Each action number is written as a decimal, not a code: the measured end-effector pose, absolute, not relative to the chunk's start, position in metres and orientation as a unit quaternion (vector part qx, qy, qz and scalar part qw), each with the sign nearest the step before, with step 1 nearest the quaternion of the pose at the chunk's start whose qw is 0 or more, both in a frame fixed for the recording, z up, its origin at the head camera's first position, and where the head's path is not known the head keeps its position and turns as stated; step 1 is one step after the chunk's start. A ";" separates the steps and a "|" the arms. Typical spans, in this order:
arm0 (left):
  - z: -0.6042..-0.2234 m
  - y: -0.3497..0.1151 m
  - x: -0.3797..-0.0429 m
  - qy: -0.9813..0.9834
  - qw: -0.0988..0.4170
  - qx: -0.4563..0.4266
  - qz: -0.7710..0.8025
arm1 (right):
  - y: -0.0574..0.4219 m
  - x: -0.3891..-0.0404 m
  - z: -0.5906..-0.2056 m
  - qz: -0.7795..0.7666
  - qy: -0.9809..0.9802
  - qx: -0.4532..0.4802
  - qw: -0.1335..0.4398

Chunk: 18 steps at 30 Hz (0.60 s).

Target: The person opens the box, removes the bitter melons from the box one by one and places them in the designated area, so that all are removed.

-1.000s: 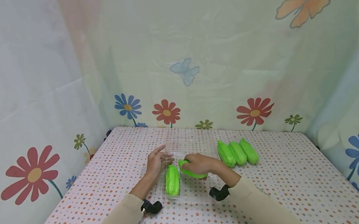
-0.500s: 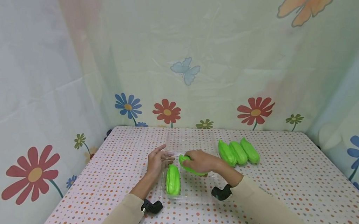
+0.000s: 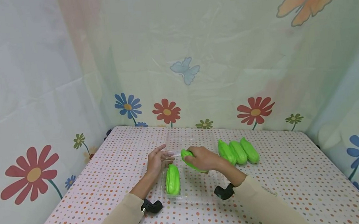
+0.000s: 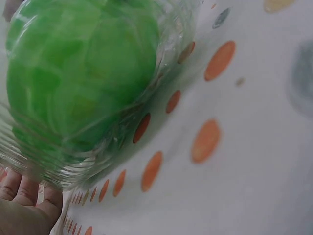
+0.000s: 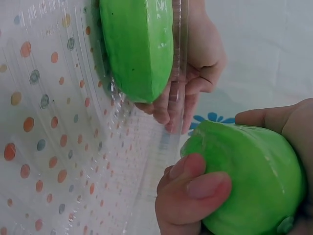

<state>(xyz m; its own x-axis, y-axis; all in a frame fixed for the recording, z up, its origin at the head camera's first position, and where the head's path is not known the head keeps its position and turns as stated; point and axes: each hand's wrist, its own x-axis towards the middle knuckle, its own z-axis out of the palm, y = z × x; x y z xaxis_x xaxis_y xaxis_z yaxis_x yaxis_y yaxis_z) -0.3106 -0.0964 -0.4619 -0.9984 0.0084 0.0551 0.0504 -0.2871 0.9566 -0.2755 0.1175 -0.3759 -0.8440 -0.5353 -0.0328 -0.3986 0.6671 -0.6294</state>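
Observation:
My right hand (image 3: 203, 158) grips a long green squash-like vegetable (image 5: 249, 171) with thumb and fingers curled round it, above a clear plastic box (image 3: 199, 191). In the right wrist view its ridged sides and a small stub show. A second green vegetable (image 3: 172, 180) lies lengthwise inside the box along the left wall. My left hand (image 3: 155, 162) is at that wall near the hinge side, its fingers loosely extended and its thumb held apart. In the left wrist view, left fingers (image 4: 29, 188) reach the clear wall below the green vegetable (image 4: 78, 73).
Several more green vegetables (image 3: 238, 152) lie side by side on the dotted tablecloth (image 3: 298, 173), right of the box. The box's clear lid (image 3: 189, 136) lies folded back behind it. A printed curtain (image 3: 215, 88) hangs behind the table.
My right hand has moved slightly right and away from me, with the green vegetable in it, which now tilts differently. My left hand and the vegetable in the box stay put.

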 end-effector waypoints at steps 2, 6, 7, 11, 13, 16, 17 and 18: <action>-0.463 -0.096 -0.311 -0.596 0.014 -0.025 -0.803 | 0.119 -0.275 -0.376 -0.321 0.906 -0.255 0.102; -0.463 -0.096 -0.312 -0.599 0.018 -0.026 -0.800 | 0.123 -0.275 -0.375 -0.329 0.909 -0.240 0.092; -0.463 -0.096 -0.311 -0.600 0.019 -0.026 -0.799 | 0.124 -0.275 -0.374 -0.328 0.910 -0.238 0.088; -0.462 -0.096 -0.311 -0.604 0.021 -0.023 -0.796 | 0.128 -0.273 -0.373 -0.329 0.913 -0.232 0.070; -0.462 -0.096 -0.311 -0.606 0.021 -0.024 -0.795 | 0.130 -0.272 -0.372 -0.331 0.913 -0.229 0.061; -0.462 -0.096 -0.311 -0.607 0.021 -0.024 -0.794 | 0.135 -0.271 -0.373 -0.336 0.914 -0.222 0.053; -0.462 -0.096 -0.310 -0.609 0.020 -0.022 -0.792 | 0.137 -0.271 -0.373 -0.340 0.913 -0.219 0.054; -0.463 -0.097 -0.310 -0.610 0.020 -0.022 -0.792 | 0.139 -0.271 -0.374 -0.342 0.913 -0.217 0.053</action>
